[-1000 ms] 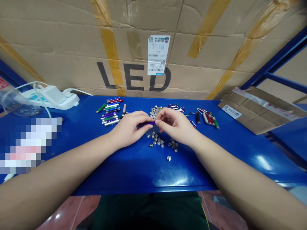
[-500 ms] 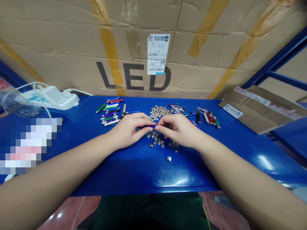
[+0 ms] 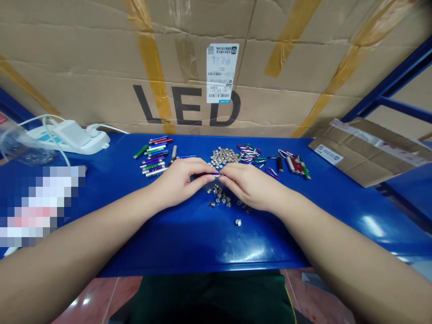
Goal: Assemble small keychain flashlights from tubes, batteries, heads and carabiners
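My left hand (image 3: 185, 179) is closed round a slim purple mini flashlight (image 3: 212, 174), held level above the table; most of its body is hidden in the fingers. Thumb and fingers of my right hand (image 3: 246, 183) pinch the silver end of the same flashlight, fingertips of both hands almost touching. Just below the hands lie several small silver end caps (image 3: 219, 196), with a single cap (image 3: 238, 222) nearer the front edge. Behind the fingertips is a spread of button cells (image 3: 224, 156).
Mini flashlights (image 3: 154, 159) in several colours lie at the left. Carabiner clips (image 3: 249, 153) and more flashlights with clips (image 3: 297, 166) lie to the right. A white power strip (image 3: 72, 138), a small cardboard box (image 3: 367, 153) and a large carton (image 3: 111, 67) border the blue table (image 3: 189, 238).
My right hand has turned over the flashlight's end, its fingers now closer together and covering some end caps. A purple carabiner behind it shows more. The left hand has barely moved.
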### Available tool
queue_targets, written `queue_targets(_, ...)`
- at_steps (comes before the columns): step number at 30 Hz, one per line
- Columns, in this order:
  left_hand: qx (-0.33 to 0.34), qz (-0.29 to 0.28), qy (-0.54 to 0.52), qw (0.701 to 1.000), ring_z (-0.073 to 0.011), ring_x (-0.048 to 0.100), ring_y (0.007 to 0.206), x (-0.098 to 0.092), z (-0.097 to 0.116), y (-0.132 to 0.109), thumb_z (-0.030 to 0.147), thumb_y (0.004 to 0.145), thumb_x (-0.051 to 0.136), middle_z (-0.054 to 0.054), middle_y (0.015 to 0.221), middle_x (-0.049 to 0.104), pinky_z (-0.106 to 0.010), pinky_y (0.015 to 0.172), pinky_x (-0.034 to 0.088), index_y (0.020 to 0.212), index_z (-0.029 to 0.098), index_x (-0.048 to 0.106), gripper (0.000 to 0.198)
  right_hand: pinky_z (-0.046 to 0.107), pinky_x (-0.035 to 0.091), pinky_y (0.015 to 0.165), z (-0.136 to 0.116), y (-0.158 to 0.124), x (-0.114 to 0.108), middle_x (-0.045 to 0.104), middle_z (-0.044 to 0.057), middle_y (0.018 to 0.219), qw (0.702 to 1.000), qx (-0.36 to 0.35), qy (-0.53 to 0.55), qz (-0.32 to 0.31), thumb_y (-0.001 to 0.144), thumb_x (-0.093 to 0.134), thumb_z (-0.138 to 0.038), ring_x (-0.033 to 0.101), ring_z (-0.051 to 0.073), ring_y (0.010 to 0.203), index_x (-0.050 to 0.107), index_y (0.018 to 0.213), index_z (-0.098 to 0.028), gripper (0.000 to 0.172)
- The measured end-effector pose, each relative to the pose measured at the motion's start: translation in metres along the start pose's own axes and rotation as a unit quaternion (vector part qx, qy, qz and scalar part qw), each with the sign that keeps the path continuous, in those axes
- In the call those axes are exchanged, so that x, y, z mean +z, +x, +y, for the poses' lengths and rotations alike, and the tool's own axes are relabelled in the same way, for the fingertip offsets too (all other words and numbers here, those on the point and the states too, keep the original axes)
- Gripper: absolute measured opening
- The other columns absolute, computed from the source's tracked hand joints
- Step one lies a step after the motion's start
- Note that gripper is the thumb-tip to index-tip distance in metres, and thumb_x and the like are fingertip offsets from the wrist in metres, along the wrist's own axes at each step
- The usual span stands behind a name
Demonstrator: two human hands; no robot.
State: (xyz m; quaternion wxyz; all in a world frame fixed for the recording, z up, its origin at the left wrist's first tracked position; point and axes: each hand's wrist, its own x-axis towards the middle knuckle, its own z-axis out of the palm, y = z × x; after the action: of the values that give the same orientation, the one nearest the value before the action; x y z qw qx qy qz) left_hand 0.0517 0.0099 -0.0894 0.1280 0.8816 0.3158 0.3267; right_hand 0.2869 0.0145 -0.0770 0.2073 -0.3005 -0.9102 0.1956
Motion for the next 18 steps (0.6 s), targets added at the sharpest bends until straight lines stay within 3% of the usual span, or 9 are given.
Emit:
queue_targets(4, 0.061, 0.027, 0.047, 0.997, -0.0171, 0.072, 0.09, -0.003, 0.0, -0.003, 0.026, 0.103, 0.061, -0.008, 0.101, 0.076, -0.029, 0.084, 0.059, 0.112, 0.017, 0.078, 0.021, 0.029, 0.037, 0.062, 0.001, 0.0, 0.009, 0.049, -0.002, 0.066, 0.984, 0.083, 0.16, -0.004, 0.106, 0.044, -0.041, 0.045, 0.014, 0.061, 0.053, 0.076, -0.021, 0.037)
queue_targets(7, 0.111, 0.048, 0.097, 0.988, -0.0181, 0.07, 0.09, -0.004, -0.001, -0.005, 0.025, 0.104, 0.058, -0.009, 0.099, 0.074, -0.03, 0.082, 0.059, 0.112, 0.018, 0.077, 0.022, 0.026, 0.029, 0.05, -0.002, 0.003, 0.017, 0.035, -0.007, 0.057, 0.909, 0.173, 0.378, -0.044, 0.102, 0.049, -0.049, 0.032, 0.011, 0.049, 0.052, 0.076, -0.022, 0.038)
queue_targets(9, 0.129, 0.049, 0.122, 0.983, -0.019, 0.069, 0.091, -0.004, -0.001, -0.005, 0.025, 0.105, 0.057, -0.009, 0.099, 0.073, -0.031, 0.082, 0.059, 0.112, 0.017, 0.076, 0.022, 0.026, 0.026, 0.046, -0.004, 0.005, 0.016, 0.031, -0.008, 0.057, 0.878, 0.196, 0.431, -0.066, 0.101, 0.048, -0.049, 0.027, 0.011, 0.046, 0.053, 0.076, -0.022, 0.037)
queue_targets(11, 0.13, 0.04, 0.129, 0.982, -0.0195, 0.069, 0.092, -0.003, -0.001, -0.004, 0.026, 0.105, 0.056, -0.01, 0.101, 0.073, -0.033, 0.084, 0.06, 0.113, 0.016, 0.074, 0.022, 0.027, 0.033, 0.05, -0.002, 0.004, 0.006, 0.044, -0.004, 0.059, 0.918, 0.189, 0.341, -0.07, 0.102, 0.047, -0.047, 0.038, 0.012, 0.05, 0.06, 0.078, -0.021, 0.037)
queue_targets(13, 0.108, 0.029, 0.121, 0.986, -0.02, 0.07, 0.095, -0.003, 0.0, -0.004, 0.026, 0.106, 0.055, -0.011, 0.104, 0.073, -0.033, 0.087, 0.06, 0.115, 0.015, 0.073, 0.023, 0.03, 0.042, 0.061, 0.006, -0.002, -0.013, 0.064, 0.003, 0.073, 0.974, 0.174, 0.141, -0.046, 0.101, 0.052, -0.044, 0.056, 0.016, 0.064, 0.069, 0.082, -0.02, 0.034)
queue_targets(14, 0.092, 0.027, 0.114, 0.989, -0.0204, 0.07, 0.097, -0.003, -0.001, -0.004, 0.027, 0.106, 0.054, -0.011, 0.106, 0.073, -0.033, 0.089, 0.06, 0.116, 0.015, 0.072, 0.024, 0.031, 0.044, 0.066, 0.014, -0.007, -0.025, 0.07, 0.006, 0.08, 0.983, 0.177, 0.031, -0.021, 0.098, 0.058, -0.042, 0.061, 0.019, 0.072, 0.071, 0.082, -0.021, 0.03)
queue_targets(16, 0.059, 0.025, 0.101, 0.993, -0.0213, 0.071, 0.102, -0.003, -0.002, -0.005, 0.027, 0.106, 0.053, -0.012, 0.11, 0.074, -0.034, 0.092, 0.06, 0.117, 0.015, 0.07, 0.024, 0.034, 0.046, 0.07, 0.034, -0.019, -0.047, 0.076, 0.007, 0.088, 0.967, 0.23, -0.107, 0.016, 0.09, 0.07, -0.034, 0.066, 0.022, 0.077, 0.075, 0.092, -0.022, 0.013)
queue_targets(18, 0.031, 0.02, 0.093, 0.995, -0.0219, 0.072, 0.103, -0.005, -0.003, -0.006, 0.027, 0.106, 0.053, -0.011, 0.11, 0.075, -0.034, 0.092, 0.06, 0.117, 0.015, 0.07, 0.024, 0.034, 0.046, 0.064, 0.058, -0.031, -0.063, 0.076, 0.007, 0.085, 0.941, 0.296, -0.166, 0.005, 0.081, 0.078, -0.028, 0.066, 0.022, 0.07, 0.076, 0.094, -0.021, 0.015)
